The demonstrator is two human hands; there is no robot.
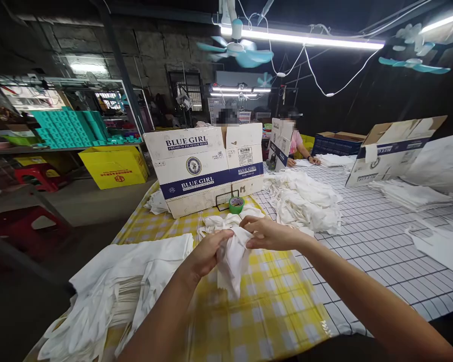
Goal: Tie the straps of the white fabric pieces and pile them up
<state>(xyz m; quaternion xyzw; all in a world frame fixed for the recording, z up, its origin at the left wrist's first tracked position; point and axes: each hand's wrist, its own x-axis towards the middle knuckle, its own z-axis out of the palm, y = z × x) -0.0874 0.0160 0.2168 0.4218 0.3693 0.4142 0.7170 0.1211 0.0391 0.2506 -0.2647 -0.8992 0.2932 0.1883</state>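
Observation:
My left hand point(209, 251) and my right hand point(265, 234) hold a thin white cloth piece point(232, 271) between them, above the yellow checked tablecloth point(275, 306). Fingers of both hands are closed on its upper edge, and its lower end hangs down in folds. Just behind my hands lie more crumpled white cloth pieces point(215, 222). Left of my left forearm is a thick stack of white cloth pieces point(136, 266), layered, with straps trailing toward the table's near edge. Whether the held piece also has straps, I cannot tell.
An upright cardboard flap point(207, 168) stands behind my hands, with a roll of green tape point(236, 204) before it. To the right lies a loose white cloth heap point(305, 201). A co-worker point(296, 143) sits across the table. Blue fans point(236, 50) hang overhead.

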